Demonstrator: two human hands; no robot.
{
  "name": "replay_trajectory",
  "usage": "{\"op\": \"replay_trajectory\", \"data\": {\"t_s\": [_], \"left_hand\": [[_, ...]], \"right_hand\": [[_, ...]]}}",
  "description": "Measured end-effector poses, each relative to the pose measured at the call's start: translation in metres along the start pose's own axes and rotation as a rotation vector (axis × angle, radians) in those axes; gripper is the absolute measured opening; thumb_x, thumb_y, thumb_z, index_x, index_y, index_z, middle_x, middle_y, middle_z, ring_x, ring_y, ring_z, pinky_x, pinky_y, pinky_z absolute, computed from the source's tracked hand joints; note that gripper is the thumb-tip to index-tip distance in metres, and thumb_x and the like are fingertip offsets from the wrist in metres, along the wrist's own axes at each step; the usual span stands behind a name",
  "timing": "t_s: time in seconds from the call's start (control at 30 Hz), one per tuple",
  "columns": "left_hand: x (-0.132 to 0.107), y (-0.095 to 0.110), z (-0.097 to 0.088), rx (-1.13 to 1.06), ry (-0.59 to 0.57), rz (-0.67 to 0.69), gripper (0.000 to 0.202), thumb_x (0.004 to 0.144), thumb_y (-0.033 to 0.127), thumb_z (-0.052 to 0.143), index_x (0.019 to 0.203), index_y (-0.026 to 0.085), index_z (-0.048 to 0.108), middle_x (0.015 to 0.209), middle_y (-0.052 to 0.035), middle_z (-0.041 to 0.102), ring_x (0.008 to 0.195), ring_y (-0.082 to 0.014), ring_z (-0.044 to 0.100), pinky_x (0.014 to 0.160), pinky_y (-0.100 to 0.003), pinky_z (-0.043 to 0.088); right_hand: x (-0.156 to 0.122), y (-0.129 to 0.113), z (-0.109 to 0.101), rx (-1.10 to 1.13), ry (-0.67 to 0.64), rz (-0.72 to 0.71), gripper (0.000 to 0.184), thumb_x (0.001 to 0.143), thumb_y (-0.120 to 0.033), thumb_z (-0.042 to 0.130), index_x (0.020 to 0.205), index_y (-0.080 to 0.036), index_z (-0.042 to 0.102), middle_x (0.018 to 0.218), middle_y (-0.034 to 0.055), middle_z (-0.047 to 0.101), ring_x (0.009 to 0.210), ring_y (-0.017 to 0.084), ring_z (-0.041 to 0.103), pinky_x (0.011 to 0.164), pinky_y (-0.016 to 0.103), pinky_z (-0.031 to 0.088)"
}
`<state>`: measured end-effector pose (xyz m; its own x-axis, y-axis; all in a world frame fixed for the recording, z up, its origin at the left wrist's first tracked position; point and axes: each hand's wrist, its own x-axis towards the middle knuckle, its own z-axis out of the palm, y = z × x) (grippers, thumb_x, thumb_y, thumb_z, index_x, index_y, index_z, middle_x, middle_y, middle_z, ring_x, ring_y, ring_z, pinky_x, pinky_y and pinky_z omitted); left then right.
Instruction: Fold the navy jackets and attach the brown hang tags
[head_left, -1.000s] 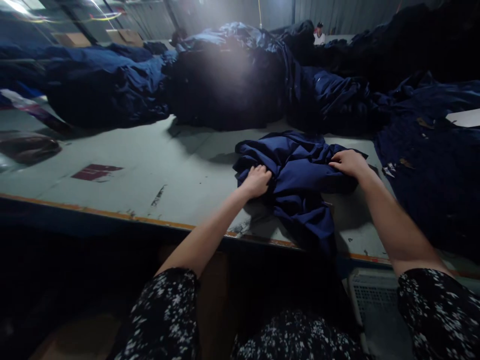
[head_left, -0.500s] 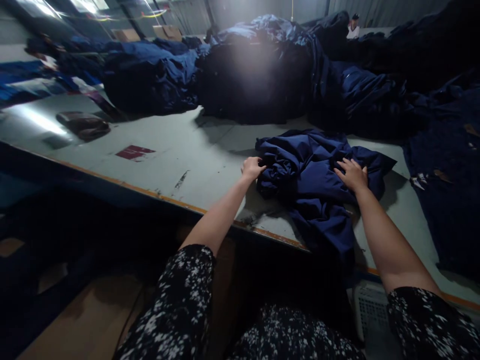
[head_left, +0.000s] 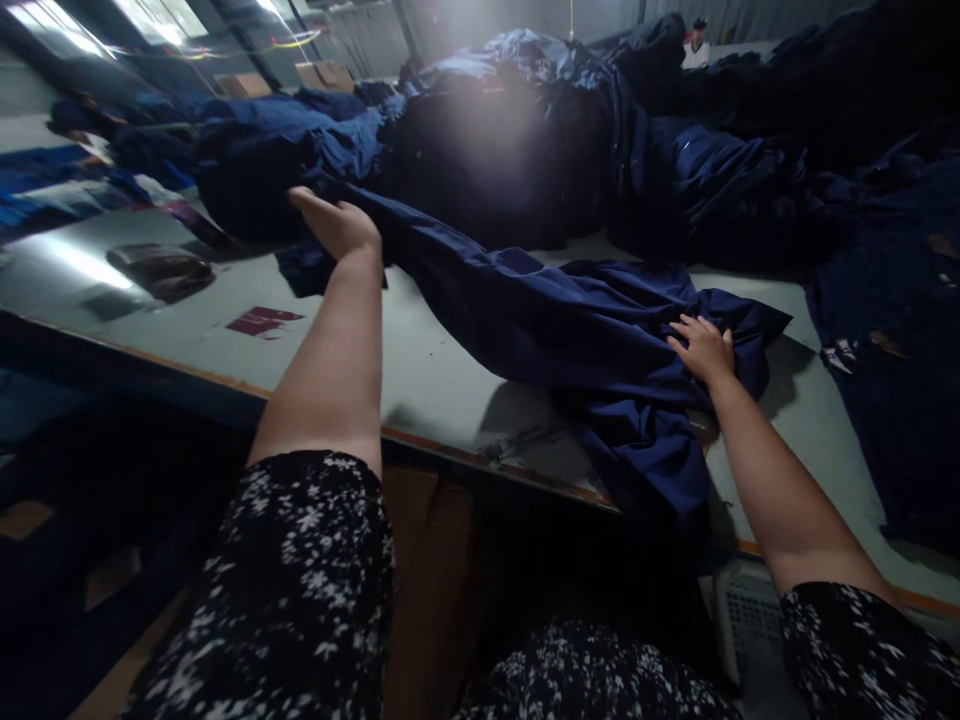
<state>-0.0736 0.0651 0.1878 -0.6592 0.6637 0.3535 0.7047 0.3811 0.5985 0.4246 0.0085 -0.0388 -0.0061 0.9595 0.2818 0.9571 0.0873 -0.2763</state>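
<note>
your left grip (head_left: 341,228) has swung out wide, and the blue cloth (head_left: 525,310) now runs long over the desk (head_left: 424,375).
nearest you, a grey crate (head_left: 754,610) sits below the desk, and a bit of the cloth hangs over the front edge. your right grip (head_left: 705,348) has stayed put, fingers apart, lying on the cloth's right part. the cloth was bunched between your two grips; now its left part is up off the desk and reaches to your left grip, so it is less of a lump, though its right part looks crumpled. i cannot tell if your left grip is clamped on it. behind are big dark piles (head_left: 510,160), and far back, a person (head_left: 696,48).
</note>
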Motion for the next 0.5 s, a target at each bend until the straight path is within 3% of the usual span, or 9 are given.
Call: {"op": "replay_trajectory", "data": {"t_s": [0.03, 0.07, 0.1, 0.2, 0.3, 0.37, 0.43, 0.5], "left_hand": [[-0.011, 0.000, 0.008, 0.057, 0.001, -0.019, 0.038, 0.111, 0.040, 0.045, 0.137, 0.014, 0.056, 0.169, -0.0221, 0.040, 0.165, -0.0454, 0.020, 0.115, -0.077, 0.039], [-0.027, 0.000, 0.020, 0.123, -0.071, -0.012, 0.043, 0.110, 0.032, 0.049, 0.144, 0.007, 0.051, 0.173, -0.0295, 0.028, 0.163, -0.0498, 0.021, 0.114, -0.080, 0.036], [-0.046, 0.001, 0.035, 0.143, -0.138, 0.075, 0.050, 0.104, 0.025, 0.059, 0.149, 0.005, 0.048, 0.174, -0.0307, 0.026, 0.163, -0.0478, 0.023, 0.120, -0.077, 0.033], [-0.113, 0.006, 0.084, 0.131, -0.274, 0.323, 0.045, 0.102, 0.024, 0.060, 0.146, 0.018, 0.059, 0.176, -0.0155, 0.034, 0.168, -0.0324, 0.017, 0.134, -0.064, 0.021], [-0.175, 0.017, 0.123, 0.064, -0.413, 0.734, 0.040, 0.107, 0.027, 0.047, 0.141, 0.018, 0.065, 0.173, -0.0159, 0.041, 0.167, -0.0340, 0.021, 0.134, -0.067, 0.015], [-0.203, 0.026, 0.140, 0.009, -0.516, 0.949, 0.043, 0.108, 0.033, 0.047, 0.145, 0.018, 0.064, 0.170, -0.0153, 0.046, 0.166, -0.0340, 0.026, 0.134, -0.066, 0.014], [-0.217, 0.035, 0.152, 0.005, -0.614, 1.010, 0.050, 0.109, 0.044, 0.047, 0.151, 0.021, 0.062, 0.170, -0.0143, 0.046, 0.164, -0.0362, 0.029, 0.132, -0.067, 0.016], [-0.219, 0.039, 0.162, 0.032, -0.676, 0.923, 0.058, 0.109, 0.058, 0.042, 0.149, 0.023, 0.065, 0.167, -0.0160, 0.050, 0.160, -0.0424, 0.036, 0.127, -0.072, 0.024]], "right_hand": [[0.000, 0.000, -0.001, 0.007, 0.001, 0.002, 0.044, 0.104, -0.042, 0.051, 0.143, -0.032, 0.070, 0.163, 0.0074, 0.057, 0.152, 0.037, 0.046, 0.120, 0.079, 0.030], [0.000, -0.001, -0.002, 0.009, 0.002, 0.006, 0.044, 0.104, -0.041, 0.052, 0.143, -0.033, 0.070, 0.162, 0.0071, 0.057, 0.152, 0.037, 0.046, 0.120, 0.080, 0.029], [0.000, -0.001, -0.003, 0.009, -0.001, 0.011, 0.045, 0.103, -0.041, 0.052, 0.143, -0.033, 0.070, 0.163, 0.0070, 0.057, 0.152, 0.037, 0.046, 0.120, 0.080, 0.029], [0.000, -0.006, -0.007, -0.004, -0.024, 0.037, 0.046, 0.104, -0.042, 0.050, 0.144, -0.032, 0.070, 0.165, 0.0077, 0.055, 0.153, 0.038, 0.045, 0.120, 0.080, 0.031], [-0.001, -0.020, -0.012, -0.026, -0.057, 0.082, 0.045, 0.104, -0.041, 0.050, 0.144, -0.031, 0.070, 0.165, 0.0097, 0.054, 0.152, 0.039, 0.046, 0.116, 0.077, 0.039], [-0.003, -0.034, -0.015, -0.033, -0.118, 0.100, 0.044, 0.104, -0.040, 0.051, 0.142, -0.030, 0.071, 0.163, 0.0117, 0.055, 0.149, 0.039, 0.050, 0.115, 0.072, 0.045], [-0.005, -0.046, -0.020, 0.016, -0.215, 0.056, 0.042, 0.104, -0.040, 0.055, 0.140, -0.031, 0.073, 0.161, 0.0099, 0.058, 0.146, 0.037, 0.054, 0.115, 0.064, 0.048], [-0.006, -0.048, -0.029, 0.150, -0.264, -0.068, 0.041, 0.103, -0.037, 0.056, 0.140, -0.033, 0.073, 0.157, 0.0055, 0.063, 0.144, 0.032, 0.058, 0.117, 0.053, 0.050]]}}
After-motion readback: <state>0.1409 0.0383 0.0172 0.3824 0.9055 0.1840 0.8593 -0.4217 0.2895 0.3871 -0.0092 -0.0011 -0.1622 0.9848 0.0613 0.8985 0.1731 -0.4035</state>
